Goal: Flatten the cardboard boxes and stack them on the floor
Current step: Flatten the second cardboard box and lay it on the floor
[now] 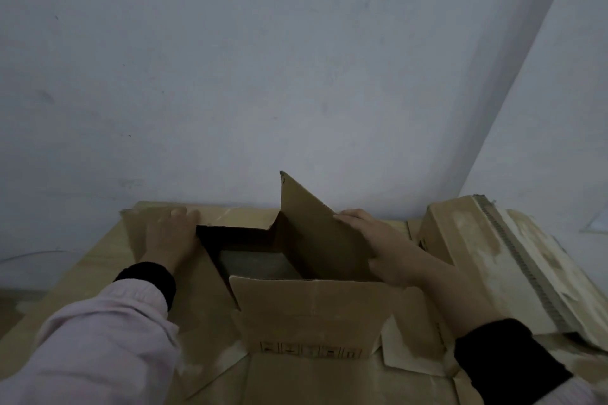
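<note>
Our left hand (pixel 174 237) presses flat, fingers spread, on the open cardboard box (pixel 309 316); right hand (pixel 378 243), at 3 o'clock, grips its raised flap (pixel 312 223).

A single view is given, taken from a wide-angle camera worn on the head. The scene is looked at forward and down, from close above an open cardboard box (pixel 296 289). The upper two thirds of the frame are filled by a pale wall (pixel 263 59), with a room corner seen at upper right. The left hand (pixel 172 237) and right hand (pixel 385 246) are seen entering from the bottom edge, arms reaching away from the lens.
</note>
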